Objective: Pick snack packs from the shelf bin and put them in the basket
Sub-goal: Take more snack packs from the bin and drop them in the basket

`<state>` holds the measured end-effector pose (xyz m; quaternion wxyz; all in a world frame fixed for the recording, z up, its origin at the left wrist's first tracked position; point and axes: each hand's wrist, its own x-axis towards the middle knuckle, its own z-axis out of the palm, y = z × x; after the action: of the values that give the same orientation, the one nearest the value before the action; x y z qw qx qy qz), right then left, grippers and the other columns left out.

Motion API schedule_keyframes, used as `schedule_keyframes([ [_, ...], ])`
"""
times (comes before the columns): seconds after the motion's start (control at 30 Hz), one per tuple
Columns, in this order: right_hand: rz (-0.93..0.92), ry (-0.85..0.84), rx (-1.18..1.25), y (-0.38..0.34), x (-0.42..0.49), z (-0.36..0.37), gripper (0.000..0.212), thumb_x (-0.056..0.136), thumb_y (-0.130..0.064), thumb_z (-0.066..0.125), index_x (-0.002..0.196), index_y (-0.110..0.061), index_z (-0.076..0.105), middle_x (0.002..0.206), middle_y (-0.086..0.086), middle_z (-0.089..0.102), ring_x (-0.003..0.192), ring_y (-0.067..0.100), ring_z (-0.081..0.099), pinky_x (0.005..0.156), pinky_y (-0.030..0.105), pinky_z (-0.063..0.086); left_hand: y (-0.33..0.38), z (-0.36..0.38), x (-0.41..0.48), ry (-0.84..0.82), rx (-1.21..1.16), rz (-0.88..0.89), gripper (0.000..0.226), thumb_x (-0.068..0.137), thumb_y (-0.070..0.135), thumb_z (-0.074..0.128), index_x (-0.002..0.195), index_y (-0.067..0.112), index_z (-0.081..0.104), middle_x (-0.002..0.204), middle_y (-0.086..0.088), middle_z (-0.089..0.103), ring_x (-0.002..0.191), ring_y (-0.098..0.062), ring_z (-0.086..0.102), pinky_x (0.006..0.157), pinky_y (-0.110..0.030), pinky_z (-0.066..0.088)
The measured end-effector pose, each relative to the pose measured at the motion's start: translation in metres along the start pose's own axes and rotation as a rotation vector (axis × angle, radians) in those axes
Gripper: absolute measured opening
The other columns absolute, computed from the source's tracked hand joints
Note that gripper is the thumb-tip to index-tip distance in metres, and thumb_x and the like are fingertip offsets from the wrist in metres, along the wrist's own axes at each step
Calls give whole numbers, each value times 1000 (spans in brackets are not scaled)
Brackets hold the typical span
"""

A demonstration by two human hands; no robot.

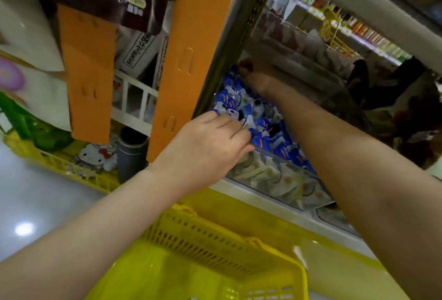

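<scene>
Up at 1 o'clock from yellow basket [215, 235], blue-white snack packs [263, 129] sat in clear shelf bin [275, 180]; left hand [210, 141] lay near-straight-fingered on them, right hand [257, 79] fingers unreadable. Likely light, slippery: pinch a corner.

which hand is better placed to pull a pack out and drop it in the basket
Left, probably. The left hand lies on the blue snack packs at the front of the clear bin, right above the yellow basket. The right hand is stretched far to its back.
</scene>
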<state>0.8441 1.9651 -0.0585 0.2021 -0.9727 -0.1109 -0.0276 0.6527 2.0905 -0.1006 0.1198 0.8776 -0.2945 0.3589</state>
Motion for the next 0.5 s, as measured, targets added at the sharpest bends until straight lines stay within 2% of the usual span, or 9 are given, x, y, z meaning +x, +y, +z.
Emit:
schedule_keyframes([
  [0.07,27,-24,-83,1,9,3,29,97,-24,45,114,-7,60,118,16,60,104,27,55,80,26,36,-1,1,0,6,-7,11,28,95,24,42,81,11,63,73,-5,62,70,-23,58,68,-28,31],
  [0.17,59,-45,-92,1,18,3,31,93,-33,52,107,-8,63,114,14,62,94,25,55,78,28,40,-2,3,0,31,-6,22,27,94,23,43,80,11,63,72,-5,61,69,-23,57,68,-29,29],
  [0.23,72,-36,-49,-1,21,2,18,88,-32,59,88,-14,62,101,8,61,90,22,54,79,29,43,-2,4,1,40,-14,15,27,94,23,43,80,11,63,72,-5,61,69,-23,56,68,-29,29],
  [0.27,68,-30,-38,-2,22,2,17,87,-30,62,75,-20,55,92,3,59,87,20,54,77,28,43,-2,4,1,42,-21,9,27,94,23,43,80,11,63,72,-5,61,69,-23,56,68,-29,29],
  [0.33,52,-23,-39,-5,23,0,30,85,-26,64,64,-28,42,85,-1,55,87,20,52,78,29,43,-1,4,1,34,-35,-3,27,94,22,43,80,11,63,72,-5,61,68,-23,56,68,-29,30],
  [0.43,128,30,16,-3,25,1,27,82,-33,67,70,-22,45,78,-1,52,79,17,51,80,31,44,0,2,0,9,-47,-11,27,94,23,42,80,11,62,72,-4,61,69,-23,56,69,-29,30],
  [0.5,199,116,69,0,24,0,24,83,-36,64,78,-19,49,82,1,55,81,17,54,79,29,46,1,-1,1,-26,-48,-29,28,94,24,41,80,12,62,73,-3,62,70,-22,57,69,-28,31],
])
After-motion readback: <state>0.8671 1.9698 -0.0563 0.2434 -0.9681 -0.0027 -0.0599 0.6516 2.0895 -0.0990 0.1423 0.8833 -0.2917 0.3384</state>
